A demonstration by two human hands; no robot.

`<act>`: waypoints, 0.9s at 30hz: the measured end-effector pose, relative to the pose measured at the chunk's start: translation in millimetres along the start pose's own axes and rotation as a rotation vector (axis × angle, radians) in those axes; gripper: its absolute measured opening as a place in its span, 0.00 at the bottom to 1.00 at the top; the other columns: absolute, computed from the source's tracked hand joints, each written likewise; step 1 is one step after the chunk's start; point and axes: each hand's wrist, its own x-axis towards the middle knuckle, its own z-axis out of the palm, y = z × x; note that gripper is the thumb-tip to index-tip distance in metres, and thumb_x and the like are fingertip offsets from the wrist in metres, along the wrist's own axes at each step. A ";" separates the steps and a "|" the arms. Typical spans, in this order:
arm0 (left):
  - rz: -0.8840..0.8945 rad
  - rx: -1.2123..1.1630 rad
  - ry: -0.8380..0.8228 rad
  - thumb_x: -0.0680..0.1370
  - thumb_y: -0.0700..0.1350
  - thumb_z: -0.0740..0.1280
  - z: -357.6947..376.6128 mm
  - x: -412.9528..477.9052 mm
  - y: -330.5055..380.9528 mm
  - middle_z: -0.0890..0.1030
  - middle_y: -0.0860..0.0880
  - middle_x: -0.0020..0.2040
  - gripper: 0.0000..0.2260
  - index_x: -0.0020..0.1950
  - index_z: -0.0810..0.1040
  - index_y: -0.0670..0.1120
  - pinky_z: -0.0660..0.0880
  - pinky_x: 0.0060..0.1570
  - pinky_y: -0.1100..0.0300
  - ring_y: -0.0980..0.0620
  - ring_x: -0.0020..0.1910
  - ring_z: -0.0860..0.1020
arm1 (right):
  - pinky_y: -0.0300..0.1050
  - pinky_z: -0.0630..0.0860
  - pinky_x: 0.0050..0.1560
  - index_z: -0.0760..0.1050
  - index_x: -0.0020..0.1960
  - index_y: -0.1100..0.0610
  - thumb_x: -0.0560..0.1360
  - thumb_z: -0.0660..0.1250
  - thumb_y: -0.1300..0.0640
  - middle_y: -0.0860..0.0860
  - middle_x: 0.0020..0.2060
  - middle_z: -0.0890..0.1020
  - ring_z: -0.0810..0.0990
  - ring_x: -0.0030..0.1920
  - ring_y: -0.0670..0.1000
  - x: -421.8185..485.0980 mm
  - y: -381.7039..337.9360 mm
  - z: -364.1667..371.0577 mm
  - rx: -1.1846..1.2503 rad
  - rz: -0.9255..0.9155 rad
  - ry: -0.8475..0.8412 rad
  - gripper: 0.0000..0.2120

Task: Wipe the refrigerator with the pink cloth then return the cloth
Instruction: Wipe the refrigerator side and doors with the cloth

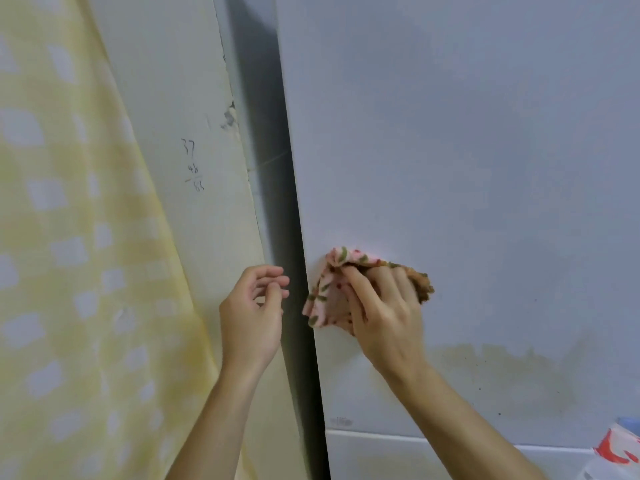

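Wiping in hand: right hand (pixel 384 313) bunches the pink cloth (pixel 327 296) under curled fingers.
It presses the cloth on the refrigerator (pixel 485 150) panel, just inside its left edge. The left hand (pixel 251 310), loosely curled and holding nothing, hovers just off that edge. The next stroke probably needs firm pressure downward, onto the yellowish stain (pixel 502 368).

Refrigerator (pixel 467 150) filling the right of the frame, cloth (pixel 327 299) against it at lower centre, right hand (pixel 384 317) on the cloth, left hand (pixel 251 320) just left, before the gap (pixel 273 202), wall (pixel 194 81) left of the gap, curtain (pixel 59 237) far left, packet (pixel 620 448) in the lower right corner.
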 end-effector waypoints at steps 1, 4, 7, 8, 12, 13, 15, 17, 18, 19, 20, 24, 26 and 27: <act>0.031 0.015 0.019 0.82 0.35 0.64 -0.1 2.6 -2.1 0.85 0.57 0.44 0.12 0.51 0.81 0.52 0.81 0.45 0.54 0.58 0.44 0.84 | 0.56 0.76 0.52 0.85 0.61 0.54 0.83 0.68 0.56 0.55 0.51 0.82 0.77 0.52 0.57 -0.3 1.7 0.7 -0.053 -0.027 0.062 0.10; 0.180 0.091 0.112 0.82 0.35 0.64 2.7 12.2 -8.6 0.84 0.57 0.46 0.12 0.51 0.81 0.52 0.81 0.46 0.54 0.59 0.48 0.82 | 0.59 0.64 0.72 0.79 0.72 0.50 0.87 0.59 0.45 0.57 0.72 0.74 0.70 0.73 0.59 -12.3 11.2 6.1 -0.127 -0.078 0.054 0.19; 0.415 0.220 0.269 0.80 0.38 0.62 8.9 25.2 -13.9 0.81 0.52 0.54 0.10 0.56 0.82 0.46 0.79 0.49 0.58 0.55 0.50 0.80 | 0.58 0.47 0.83 0.62 0.82 0.47 0.84 0.59 0.40 0.53 0.85 0.54 0.53 0.84 0.57 -30.5 16.9 18.7 -0.210 -0.065 -0.105 0.28; 0.484 0.262 0.313 0.79 0.37 0.63 11.5 30.0 -16.4 0.79 0.49 0.57 0.11 0.58 0.82 0.43 0.77 0.55 0.61 0.52 0.54 0.79 | 0.59 0.44 0.84 0.60 0.83 0.46 0.83 0.60 0.37 0.53 0.85 0.51 0.50 0.85 0.57 -31.4 17.7 22.4 -0.234 -0.049 -0.121 0.32; 0.622 0.326 0.360 0.79 0.35 0.64 20.9 47.7 -22.0 0.75 0.40 0.67 0.15 0.65 0.79 0.39 0.69 0.72 0.54 0.45 0.68 0.72 | 0.61 0.44 0.83 0.60 0.83 0.47 0.81 0.62 0.31 0.55 0.85 0.52 0.51 0.85 0.58 -5.5 11.2 29.4 -0.313 -0.075 -0.093 0.36; 0.633 0.326 0.359 0.79 0.35 0.64 23.0 50.3 -21.9 0.75 0.40 0.68 0.15 0.65 0.78 0.38 0.69 0.72 0.51 0.44 0.69 0.72 | 0.61 0.44 0.83 0.59 0.84 0.48 0.81 0.62 0.33 0.55 0.85 0.52 0.50 0.85 0.58 7.0 9.5 28.4 -0.320 -0.105 -0.081 0.37; 0.650 0.322 0.364 0.78 0.36 0.64 26.5 53.5 -20.2 0.74 0.39 0.68 0.17 0.66 0.77 0.37 0.68 0.73 0.48 0.43 0.70 0.71 | 0.61 0.44 0.83 0.58 0.84 0.51 0.83 0.62 0.37 0.58 0.84 0.52 0.50 0.85 0.59 42.0 4.4 25.1 -0.318 -0.158 -0.036 0.35; 0.660 0.327 0.370 0.78 0.36 0.64 28.1 56.4 -17.9 0.74 0.39 0.68 0.18 0.67 0.76 0.37 0.68 0.73 0.47 0.41 0.70 0.71 | 0.61 0.47 0.83 0.61 0.83 0.57 0.86 0.61 0.41 0.62 0.82 0.56 0.52 0.84 0.62 81.9 -5.8 23.5 -0.303 -0.139 0.031 0.32; 0.666 0.332 0.372 0.77 0.36 0.64 28.0 57.6 -17.0 0.74 0.38 0.69 0.18 0.68 0.76 0.37 0.67 0.73 0.47 0.41 0.70 0.71 | 0.62 0.50 0.83 0.62 0.82 0.60 0.87 0.59 0.44 0.64 0.81 0.58 0.54 0.83 0.64 97.8 -13.2 24.3 -0.286 -0.102 0.064 0.30; 0.672 0.334 0.375 0.77 0.36 0.65 27.7 59.2 -16.3 0.74 0.38 0.69 0.19 0.68 0.76 0.37 0.67 0.73 0.47 0.41 0.70 0.71 | 0.62 0.51 0.83 0.63 0.81 0.62 0.87 0.57 0.47 0.66 0.80 0.59 0.54 0.82 0.65 108.6 -20.4 26.6 -0.264 -0.067 0.089 0.28; 0.680 0.333 0.378 0.77 0.36 0.65 27.0 60.6 -15.8 0.74 0.38 0.69 0.19 0.68 0.76 0.37 0.67 0.73 0.47 0.41 0.70 0.71 | 0.62 0.51 0.83 0.63 0.81 0.64 0.87 0.56 0.49 0.67 0.80 0.59 0.55 0.82 0.67 113.6 -26.3 29.2 -0.242 -0.042 0.105 0.27; 0.712 0.338 0.379 0.78 0.35 0.64 25.8 65.1 -16.0 0.74 0.37 0.69 0.18 0.69 0.76 0.36 0.68 0.72 0.45 0.41 0.70 0.71 | 0.61 0.50 0.83 0.62 0.81 0.63 0.88 0.54 0.47 0.66 0.80 0.56 0.53 0.82 0.65 84.1 -28.1 39.3 -0.224 -0.099 0.096 0.28; 0.730 0.337 0.380 0.79 0.36 0.64 26.6 64.2 -17.2 0.74 0.38 0.70 0.18 0.69 0.75 0.36 0.67 0.73 0.45 0.40 0.71 0.71 | 0.59 0.49 0.84 0.60 0.83 0.60 0.88 0.53 0.44 0.64 0.82 0.54 0.51 0.84 0.63 39.9 -17.1 44.5 -0.228 -0.207 -0.005 0.29; 0.739 0.339 0.381 0.79 0.36 0.63 27.2 62.9 -17.1 0.74 0.38 0.71 0.19 0.70 0.75 0.36 0.66 0.74 0.47 0.40 0.72 0.71 | 0.57 0.47 0.84 0.58 0.83 0.58 0.87 0.52 0.43 0.62 0.83 0.52 0.50 0.84 0.61 13.2 -9.6 45.9 -0.240 -0.264 -0.074 0.30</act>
